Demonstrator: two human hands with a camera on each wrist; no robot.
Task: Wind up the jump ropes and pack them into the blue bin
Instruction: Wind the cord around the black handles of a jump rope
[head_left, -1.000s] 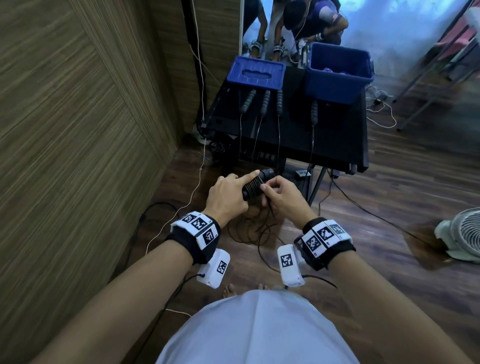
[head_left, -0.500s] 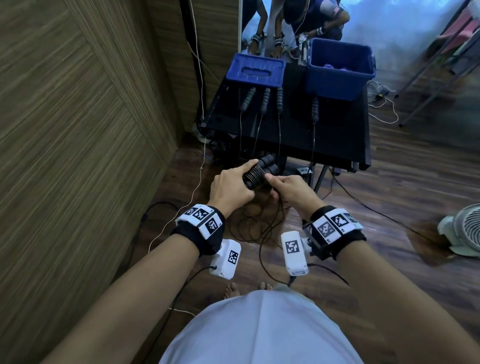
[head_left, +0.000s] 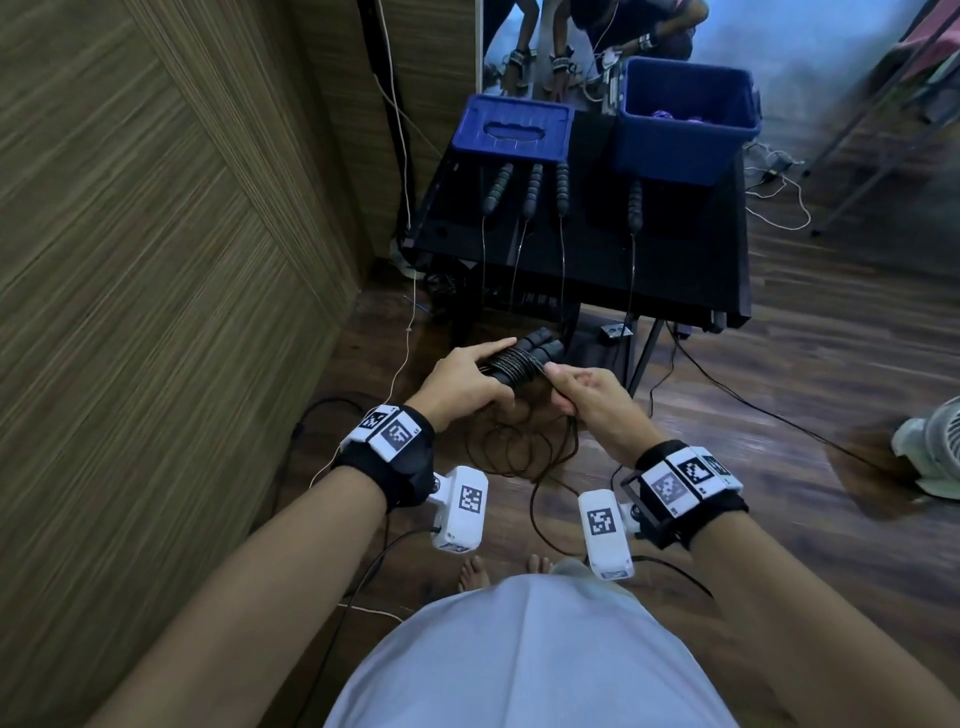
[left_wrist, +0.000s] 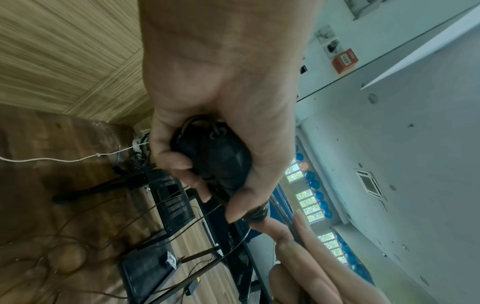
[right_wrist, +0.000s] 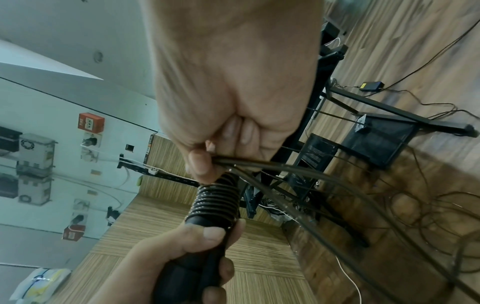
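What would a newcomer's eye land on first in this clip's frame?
Centre frame, the left hand grips a pair of black jump-rope handles with cord coiled round them, while the right hand pinches the loose cord that trails in loops to the floor. Beyond, four more handles lie on a black table before the open blue bin and its lid.
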